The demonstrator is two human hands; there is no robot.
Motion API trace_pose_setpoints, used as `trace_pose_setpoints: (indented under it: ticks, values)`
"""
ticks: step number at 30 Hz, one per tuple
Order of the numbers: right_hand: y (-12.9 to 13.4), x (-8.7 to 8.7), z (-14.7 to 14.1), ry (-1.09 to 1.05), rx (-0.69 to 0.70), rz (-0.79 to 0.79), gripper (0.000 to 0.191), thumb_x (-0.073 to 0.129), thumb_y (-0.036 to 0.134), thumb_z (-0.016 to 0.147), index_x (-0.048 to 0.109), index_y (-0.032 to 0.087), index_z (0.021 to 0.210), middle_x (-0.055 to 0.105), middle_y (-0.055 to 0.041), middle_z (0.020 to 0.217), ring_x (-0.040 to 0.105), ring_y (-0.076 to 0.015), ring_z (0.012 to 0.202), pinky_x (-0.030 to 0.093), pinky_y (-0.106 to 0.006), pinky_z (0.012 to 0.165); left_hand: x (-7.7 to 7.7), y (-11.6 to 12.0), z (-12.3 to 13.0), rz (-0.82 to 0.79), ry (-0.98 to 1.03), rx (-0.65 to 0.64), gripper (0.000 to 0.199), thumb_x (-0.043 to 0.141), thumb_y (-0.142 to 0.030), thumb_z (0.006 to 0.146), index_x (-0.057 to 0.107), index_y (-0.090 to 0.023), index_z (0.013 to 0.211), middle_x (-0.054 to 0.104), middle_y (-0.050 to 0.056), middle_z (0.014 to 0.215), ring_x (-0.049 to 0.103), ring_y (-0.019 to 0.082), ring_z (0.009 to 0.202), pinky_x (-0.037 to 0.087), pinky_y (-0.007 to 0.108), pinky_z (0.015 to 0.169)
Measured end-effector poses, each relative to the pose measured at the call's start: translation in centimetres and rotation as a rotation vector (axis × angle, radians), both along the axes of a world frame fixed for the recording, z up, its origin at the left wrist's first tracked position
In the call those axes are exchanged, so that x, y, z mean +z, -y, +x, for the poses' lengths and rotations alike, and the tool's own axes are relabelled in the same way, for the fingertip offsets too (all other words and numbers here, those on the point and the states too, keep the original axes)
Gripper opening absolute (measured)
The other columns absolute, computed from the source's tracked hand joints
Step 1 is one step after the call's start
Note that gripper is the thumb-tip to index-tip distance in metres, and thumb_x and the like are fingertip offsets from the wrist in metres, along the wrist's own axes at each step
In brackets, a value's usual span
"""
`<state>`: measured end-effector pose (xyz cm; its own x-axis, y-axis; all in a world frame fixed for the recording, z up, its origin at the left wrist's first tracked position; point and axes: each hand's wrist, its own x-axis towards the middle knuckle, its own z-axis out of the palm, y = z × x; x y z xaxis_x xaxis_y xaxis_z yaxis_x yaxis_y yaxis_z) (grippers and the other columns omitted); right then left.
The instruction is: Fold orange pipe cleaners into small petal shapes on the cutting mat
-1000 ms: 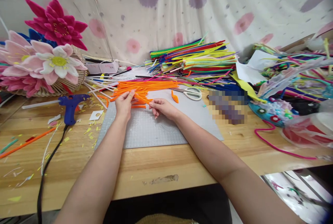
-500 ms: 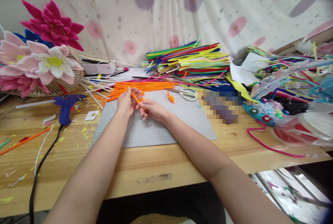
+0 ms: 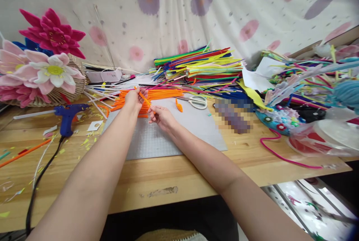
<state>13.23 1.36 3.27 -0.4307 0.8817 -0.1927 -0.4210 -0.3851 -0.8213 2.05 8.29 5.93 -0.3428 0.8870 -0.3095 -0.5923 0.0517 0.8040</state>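
Between my two hands runs a short orange pipe cleaner (image 3: pixel 145 99), tilted down to the right. My left hand (image 3: pixel 135 99) is closed on its upper end. The fingertips of my right hand (image 3: pixel 160 117) pinch its lower end. Both hands are over the left part of the grey cutting mat (image 3: pixel 179 136). Behind and under the left hand lies a bundle of orange pipe cleaners (image 3: pixel 165 93). A small twisted orange piece (image 3: pixel 178 105) rests on the mat, close to the scissors (image 3: pixel 198 102) with pale handles.
At the left lies a blue glue gun (image 3: pixel 67 116) with its black cord, below large fuzzy flowers (image 3: pixel 56 71). A pile of coloured pipe cleaners (image 3: pixel 202 63) stands at the back. To the right are a pink strand (image 3: pixel 280 158) and a clear plastic tub (image 3: pixel 322 138).
The orange pipe cleaner shows more of its length between my hands, and my left hand is slightly higher. The whole view has shifted a little.
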Motion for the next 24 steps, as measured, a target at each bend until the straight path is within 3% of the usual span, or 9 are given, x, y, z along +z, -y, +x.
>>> trace_pose_setpoints:
  ticks: [6, 11, 16, 18, 20, 24]
  values:
    - [-0.1, -0.6, -0.1, 0.019, 0.016, 0.037, 0.020, 0.049, 0.023, 0.085, 0.052, 0.015, 0.068, 0.051, 0.0048, 0.046, 0.042, -0.0046, 0.038, 0.052, -0.023, 0.053, 0.2, 0.3, -0.7, -0.065, 0.005, -0.046, 0.008, 0.053, -0.016, 0.081, 0.059, -0.012, 0.077, 0.063, 0.004, 0.064, 0.064, 0.013, 0.059, 0.050, 0.020, 0.053]
    - [-0.1, -1.6, 0.0, 0.047, 0.068, 0.061, 0.020, 0.049, 0.025, 0.085, 0.052, 0.014, 0.069, 0.055, 0.0038, 0.048, 0.046, -0.0050, 0.038, 0.053, -0.025, 0.054, 0.8, 1.4, -1.4, 0.004, -0.060, -0.101, 0.017, 0.046, -0.019, 0.087, 0.057, -0.013, 0.076, 0.066, 0.004, 0.071, 0.066, 0.011, 0.067, 0.052, 0.021, 0.062]
    - [0.0, -2.3, -0.3, 0.021, 0.049, 0.052, 0.018, 0.045, 0.021, 0.087, 0.052, 0.014, 0.071, 0.057, 0.0038, 0.048, 0.048, -0.0053, 0.038, 0.053, -0.025, 0.054, 1.5, 3.7, -1.7, 0.010, -0.217, -0.289, 0.025, 0.049, -0.037, 0.085, 0.058, -0.013, 0.084, 0.068, 0.009, 0.078, 0.067, 0.016, 0.075, 0.053, 0.027, 0.065]
    - [-0.1, -2.4, -0.4, 0.004, 0.056, 0.056, 0.018, 0.045, 0.020, 0.087, 0.052, 0.014, 0.072, 0.058, 0.0033, 0.049, 0.048, -0.0055, 0.039, 0.054, -0.026, 0.054, 1.3, 4.5, -1.2, -0.003, -0.262, -0.337, 0.023, 0.050, -0.034, 0.085, 0.059, -0.012, 0.085, 0.068, 0.009, 0.078, 0.067, 0.016, 0.074, 0.053, 0.028, 0.067]
    - [-0.1, -2.4, -0.4, 0.000, 0.068, 0.066, 0.018, 0.047, 0.022, 0.086, 0.053, 0.014, 0.072, 0.058, 0.0032, 0.049, 0.048, -0.0056, 0.039, 0.054, -0.026, 0.054, 1.1, 5.0, -0.6, 0.007, -0.304, -0.309, 0.017, 0.050, -0.023, 0.085, 0.059, -0.010, 0.080, 0.067, 0.009, 0.075, 0.066, 0.015, 0.070, 0.053, 0.028, 0.068]
    - [-0.1, -2.3, -0.1, 0.006, 0.069, 0.108, 0.019, 0.054, 0.029, 0.083, 0.053, 0.014, 0.071, 0.057, 0.0041, 0.048, 0.048, -0.0054, 0.039, 0.053, -0.025, 0.054, 0.9, 5.2, 0.4, -0.017, -0.275, -0.118, 0.017, 0.047, -0.012, 0.084, 0.057, -0.009, 0.070, 0.064, 0.006, 0.066, 0.063, 0.011, 0.058, 0.052, 0.024, 0.063]
